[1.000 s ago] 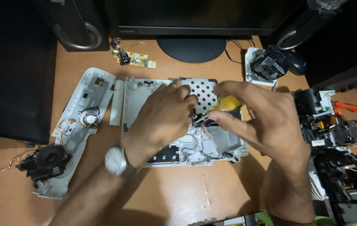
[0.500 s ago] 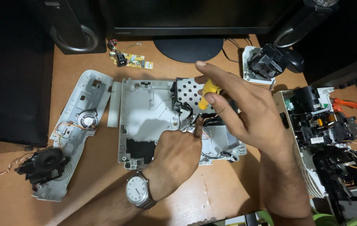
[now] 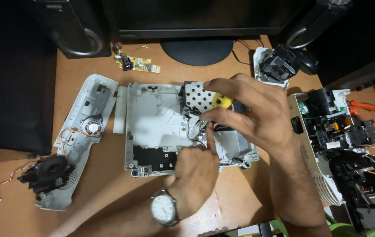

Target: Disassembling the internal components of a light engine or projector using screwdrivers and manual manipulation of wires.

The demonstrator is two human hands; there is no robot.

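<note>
A white plastic chassis point(image 3: 152, 123) lies opened on the wooden desk, with a perforated metal plate point(image 3: 195, 97) at its upper right. My right hand point(image 3: 257, 114) hovers over that plate and pinches a yellow-handled screwdriver point(image 3: 221, 102) between thumb and fingers. My left hand point(image 3: 196, 171), with a wristwatch, reaches in from below. Its curled fingers rest on the bundle of wires point(image 3: 198, 127) in the middle of the chassis. Whether it grips them is hidden by the back of the hand.
A white side panel with a small fan point(image 3: 88, 127) and a black blower point(image 3: 49, 171) lie at the left. A black optical assembly point(image 3: 341, 131) and orange pliers point(image 3: 363, 106) sit at the right. A small circuit board point(image 3: 137, 64) and a monitor stand point(image 3: 196, 52) are at the back.
My left hand has slid down from the perforated plate to the wires near the chassis middle. My right hand has shifted a little right, still holding the screwdriver.
</note>
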